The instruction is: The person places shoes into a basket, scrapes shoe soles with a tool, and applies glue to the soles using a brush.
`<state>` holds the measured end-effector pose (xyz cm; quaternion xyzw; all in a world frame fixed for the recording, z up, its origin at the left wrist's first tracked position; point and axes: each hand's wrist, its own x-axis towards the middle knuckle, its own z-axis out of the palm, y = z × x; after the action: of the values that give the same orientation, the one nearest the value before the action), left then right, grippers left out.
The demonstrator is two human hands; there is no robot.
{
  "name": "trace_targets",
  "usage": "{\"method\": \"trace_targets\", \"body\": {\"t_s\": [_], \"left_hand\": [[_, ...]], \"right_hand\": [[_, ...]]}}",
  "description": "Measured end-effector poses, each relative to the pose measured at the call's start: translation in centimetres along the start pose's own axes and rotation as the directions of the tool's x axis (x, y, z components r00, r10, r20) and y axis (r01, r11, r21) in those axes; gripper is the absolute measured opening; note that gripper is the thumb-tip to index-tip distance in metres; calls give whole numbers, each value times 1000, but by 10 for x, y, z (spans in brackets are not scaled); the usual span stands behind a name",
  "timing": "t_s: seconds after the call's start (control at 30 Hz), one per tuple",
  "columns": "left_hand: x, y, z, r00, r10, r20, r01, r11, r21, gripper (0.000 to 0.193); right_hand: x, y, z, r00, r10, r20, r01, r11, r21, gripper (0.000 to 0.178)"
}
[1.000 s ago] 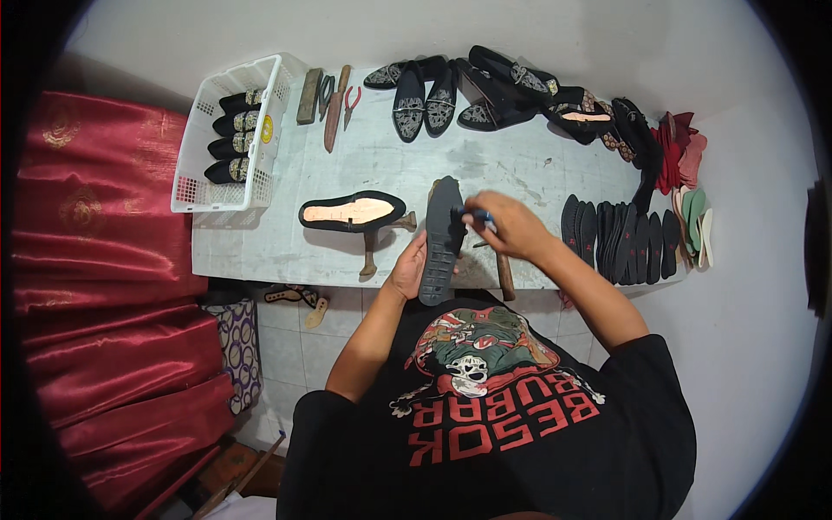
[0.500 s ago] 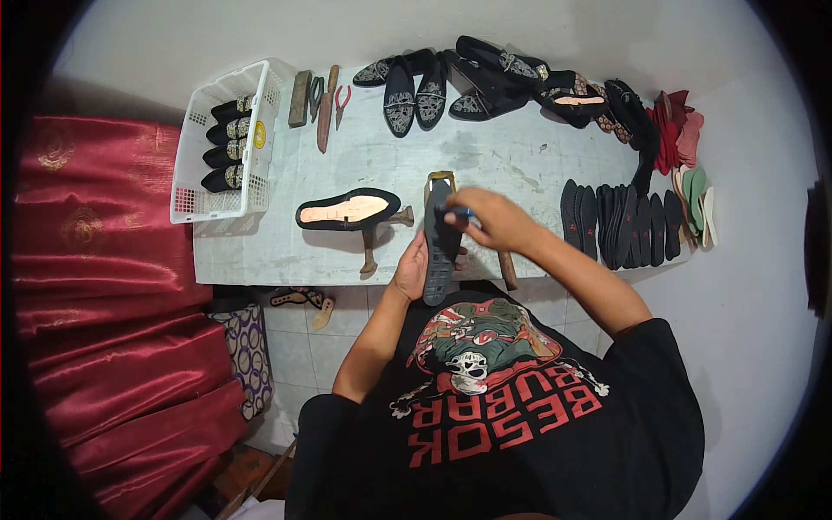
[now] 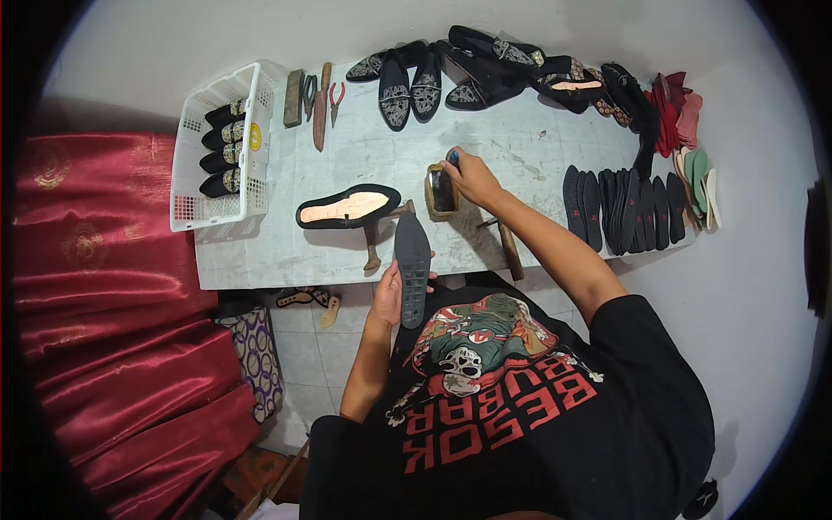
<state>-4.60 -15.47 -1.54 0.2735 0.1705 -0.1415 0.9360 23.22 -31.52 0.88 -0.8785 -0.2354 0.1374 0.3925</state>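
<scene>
**Sole held at the table edge, brush at the glue tin**

The left hand (image 3: 387,297) grips a dark sole (image 3: 413,263) from the side, fingers wrapped round its lower half, so that its flat face is turned up and its pointed toe lies over the near edge of the table (image 3: 260,251). Held that way, the face is open to whatever the other hand brings to it.

The right hand (image 3: 471,176) is closed round a small blue-tipped tool, probably a brush (image 3: 452,159), with its tip at the rim of a small tin (image 3: 441,191) standing just beyond the sole. The tin sits within easy reach of both hands, which fits a pot that gets dipped into often.

A shoe on a stand (image 3: 347,208) is just left of the sole, insole side up, close by as if waiting its turn. A hammer (image 3: 505,245) lies to the right of the tin.

The left forearm rises almost straight from the body, wrist slightly bent back. The right arm stretches forward across the table, elbow low, wrist bent down toward the tin.

Farther off are a row of soles (image 3: 624,206), a white basket (image 3: 217,156) with 4 heels, and finished shoes (image 3: 485,69) along the far edge.
</scene>
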Motion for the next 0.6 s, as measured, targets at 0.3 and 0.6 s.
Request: {"method": "trace_targets", "body": {"t_s": [0.3,0.6], "left_hand": [[-8,6,8,999,-39,-17,40,998,46,59],[35,15,36,993,-57,102,53,998,44,60]], "right_hand": [[-2,16,11,999,-22,43,23,1000,-14,29],[-33,-2,-36,976,127,-174,-70,951,303,33]]}}
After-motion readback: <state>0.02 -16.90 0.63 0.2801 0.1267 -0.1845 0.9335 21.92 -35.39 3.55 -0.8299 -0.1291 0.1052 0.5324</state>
